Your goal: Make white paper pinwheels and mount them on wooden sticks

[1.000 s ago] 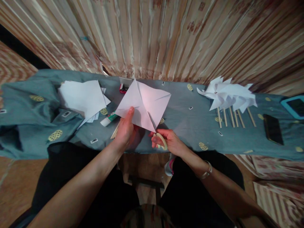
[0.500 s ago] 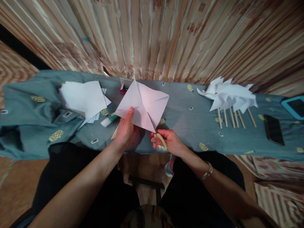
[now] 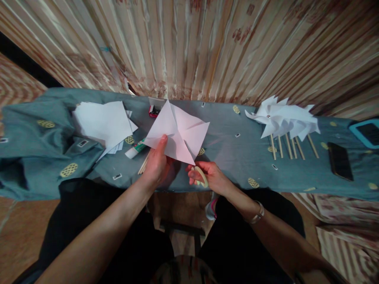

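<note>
A square sheet of white paper (image 3: 168,128), slit inward from its corners, is pinched by my left hand (image 3: 158,161) with the thumb on top. My right hand (image 3: 209,175) has its fingers through the pale yellow handles of a pair of scissors (image 3: 203,177), just under the sheet's near corner. Most of the blades is hidden by the paper. Beside my left hand lie a glue tube (image 3: 135,150) with a white cap and a few wooden sticks (image 3: 143,163), partly covered by the hand.
White paper sheets (image 3: 109,120) lie in a pile at the left. A small red box (image 3: 153,111) with dark bits sits behind the held sheet. On the right are several paper pinwheels (image 3: 284,116) on sticks, a dark phone (image 3: 340,161) and a blue-framed device (image 3: 367,132). Curtains hang behind the table.
The slit toward the sheet's right corner has spread wider, and the near corner has shifted slightly over the scissors. Both hands stay almost in place.
</note>
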Action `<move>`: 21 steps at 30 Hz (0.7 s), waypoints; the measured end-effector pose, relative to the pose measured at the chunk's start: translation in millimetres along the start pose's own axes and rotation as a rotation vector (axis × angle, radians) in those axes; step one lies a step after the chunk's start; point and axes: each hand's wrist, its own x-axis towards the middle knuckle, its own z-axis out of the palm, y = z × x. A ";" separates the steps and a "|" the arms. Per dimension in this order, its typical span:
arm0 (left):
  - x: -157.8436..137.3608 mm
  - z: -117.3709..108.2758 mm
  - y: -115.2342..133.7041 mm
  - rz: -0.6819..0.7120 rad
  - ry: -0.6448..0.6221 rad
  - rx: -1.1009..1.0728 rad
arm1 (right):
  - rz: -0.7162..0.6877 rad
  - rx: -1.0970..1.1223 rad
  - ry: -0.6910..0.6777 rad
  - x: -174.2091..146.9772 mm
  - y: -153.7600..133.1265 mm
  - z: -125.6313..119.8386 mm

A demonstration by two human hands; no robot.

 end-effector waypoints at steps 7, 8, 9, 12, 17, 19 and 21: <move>-1.3 1.4 0.8 -0.013 0.003 -0.021 | 0.001 -0.036 -0.007 -1.0 -0.3 -1.8; -1.2 1.1 0.3 -0.010 -0.004 -0.021 | 0.005 -0.041 -0.004 -0.8 -0.1 -2.1; -1.1 0.7 -0.4 -0.006 -0.012 -0.021 | 0.009 -0.041 0.001 -0.6 0.1 -2.3; -0.9 -0.3 -2.7 -0.002 -0.021 -0.005 | 0.017 -0.014 0.014 0.1 -0.4 -2.1; -1.3 -1.2 -5.9 -0.011 -0.032 0.007 | 0.030 0.004 0.024 -0.8 -5.6 -0.4; -1.7 -1.4 -6.4 -0.014 -0.044 0.008 | 0.031 -0.005 0.029 -1.2 -6.5 -0.1; -2.1 -1.6 -6.5 -0.018 -0.038 0.007 | 0.033 -0.012 0.029 -1.0 -5.9 -0.1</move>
